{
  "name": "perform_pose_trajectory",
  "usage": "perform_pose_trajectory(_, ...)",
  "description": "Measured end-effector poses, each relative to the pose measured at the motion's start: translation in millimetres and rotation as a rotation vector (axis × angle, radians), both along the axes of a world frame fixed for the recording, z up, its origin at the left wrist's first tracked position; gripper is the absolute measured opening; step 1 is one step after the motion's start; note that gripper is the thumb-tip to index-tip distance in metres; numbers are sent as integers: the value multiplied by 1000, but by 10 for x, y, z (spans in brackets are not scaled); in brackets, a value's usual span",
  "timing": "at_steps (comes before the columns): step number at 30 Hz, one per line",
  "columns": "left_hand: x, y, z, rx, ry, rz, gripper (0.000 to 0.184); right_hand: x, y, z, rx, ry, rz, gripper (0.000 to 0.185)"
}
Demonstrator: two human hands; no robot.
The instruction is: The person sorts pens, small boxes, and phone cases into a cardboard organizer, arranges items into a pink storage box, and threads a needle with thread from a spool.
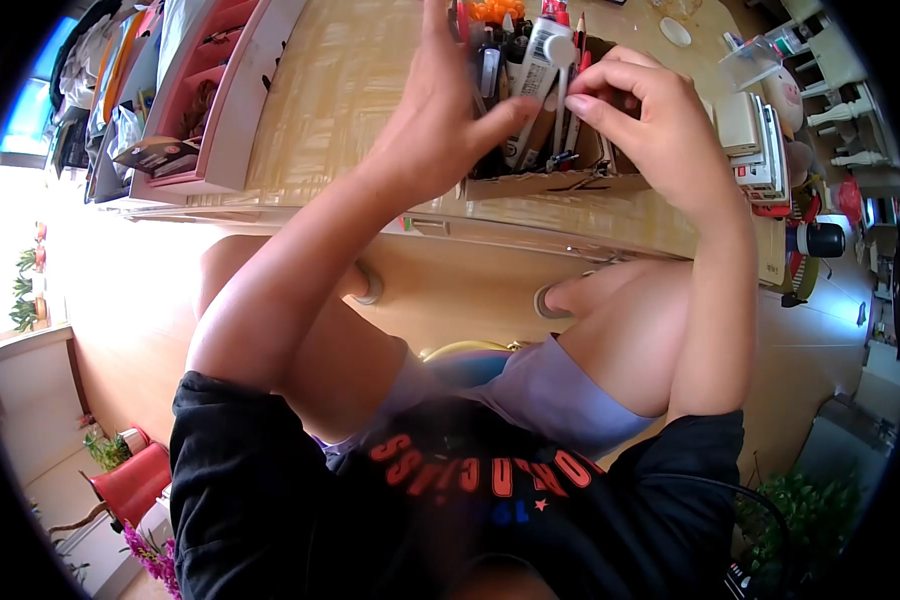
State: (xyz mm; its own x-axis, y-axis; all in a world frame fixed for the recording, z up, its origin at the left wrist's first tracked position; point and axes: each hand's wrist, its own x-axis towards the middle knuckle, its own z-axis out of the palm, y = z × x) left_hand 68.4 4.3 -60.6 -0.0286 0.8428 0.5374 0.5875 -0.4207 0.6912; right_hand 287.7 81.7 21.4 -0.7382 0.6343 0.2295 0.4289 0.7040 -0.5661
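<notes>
Box (560, 184) at 12 o'clock: left hand (445, 125), thumb spread, at white tube (538, 68); right hand (655, 125) pinches slim white stick (561, 108)

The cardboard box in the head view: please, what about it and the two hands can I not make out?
All in the head view:
- Left hand: finger ends cut off by the top edge.
- Right hand: its own curled fingers hide whether it pinches anything.
- Cardboard box: inside bottom hidden by what fills it.
- White tube: print too small to read.
</notes>
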Motion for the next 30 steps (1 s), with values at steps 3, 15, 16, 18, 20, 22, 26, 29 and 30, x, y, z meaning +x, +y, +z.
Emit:
perform_pose_trajectory(3, 6, -11, 82, 54, -28, -160, 145, -10, -4, -19, 33, 107, 54, 16)
perform_pose_trajectory(15, 6, -18, 124, 81, 58, -37, 120, -76, -212, 16, 38, -94, 173, 18)
perform_pose_trajectory(16, 32, -49, 152, 72, 91, 10, 120, -93, -196, -18, 43, -82, 157, 16)
perform_pose_trajectory(18, 84, -102, 224, 53, 158, 102, 119, -128, -161, -79, 53, -58, 126, 14)
perform_pose_trajectory(20, 62, -37, 144, -2, -58, 1, 121, -162, -146, -103, 149, -36, 133, 12)
perform_pose_trajectory(22, 52, 16, 131, -50, -211, -62, 125, -188, -160, -91, 200, 16, 130, 12)
perform_pose_trajectory(26, -1, 41, 129, 31, -76, -57, 137, -216, -152, -32, 267, 121, 154, 11)
perform_pose_trajectory(29, -59, 65, 98, 176, 89, -101, 143, -262, -165, -2, 263, 165, 204, 10)
perform_pose_trajectory(30, -71, 81, 85, 218, 116, -130, 144, -275, -173, 13, 245, 182, 221, 9)
